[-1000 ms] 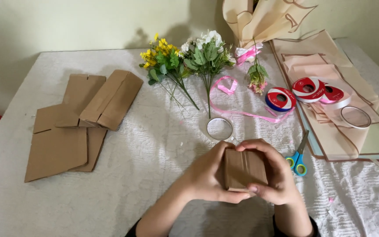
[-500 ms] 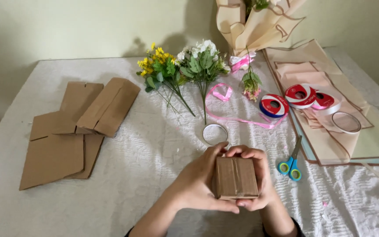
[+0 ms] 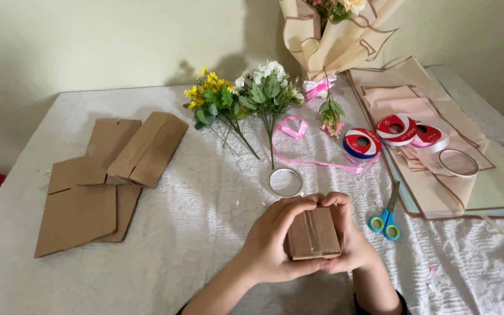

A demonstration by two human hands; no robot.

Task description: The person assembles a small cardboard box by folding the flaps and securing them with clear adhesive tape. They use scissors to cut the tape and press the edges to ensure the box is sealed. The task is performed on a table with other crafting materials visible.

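Note:
A small brown cardboard box (image 3: pixel 314 233) with a taped seam sits between both my hands just above the white tablecloth (image 3: pixel 193 233). My left hand (image 3: pixel 272 239) wraps its left side, fingers curled over the far edge. My right hand (image 3: pixel 351 239) cups the right side, thumb under the near corner. A clear tape roll (image 3: pixel 286 182) lies just beyond the box. Blue-handled scissors (image 3: pixel 386 217) rest to the right of my right hand.
Flat cardboard pieces (image 3: pixel 106 181) lie at the left. Yellow flowers (image 3: pixel 214 99), white flowers (image 3: pixel 269 87) and pink ribbon (image 3: pixel 310 157) sit at the back centre. Ribbon spools (image 3: pixel 395 131), a tape roll (image 3: pixel 458 163) and wrapping paper (image 3: pixel 438 192) are at the right, a wrapped bouquet (image 3: pixel 333 35) behind.
The view has dropped slightly. My hands have turned the box a little, so its taped top now faces up more squarely; both hands still hold it.

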